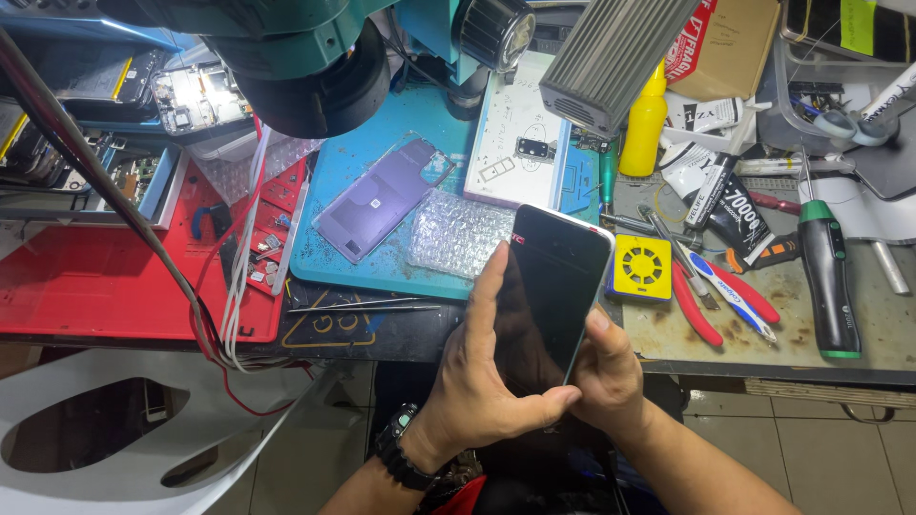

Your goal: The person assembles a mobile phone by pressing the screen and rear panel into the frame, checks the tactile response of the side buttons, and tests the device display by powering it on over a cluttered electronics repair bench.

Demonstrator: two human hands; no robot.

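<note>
Black-screened phone [553, 296] held over tabletop [792, 334] edge, both hands grasping: left hand [482, 381], right hand [606, 377] fingers clasp edges. Screen dark, seemingly fitted; purple back cover [382, 195] lies detached left of phone, refitting judged outstanding.

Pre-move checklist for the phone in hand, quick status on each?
1. Both hands on phone: ok, left hand across the front, right hand at the lower right edge.
2. Screen dark: ok.
3. Glass uncracked: cannot tell.
4. Phone over the bench edge, not resting on the blue mat: ok.
5. Purple back cover lies apart on the mat: ok.
6. Tweezers lie beside the left hand: ok.
</note>
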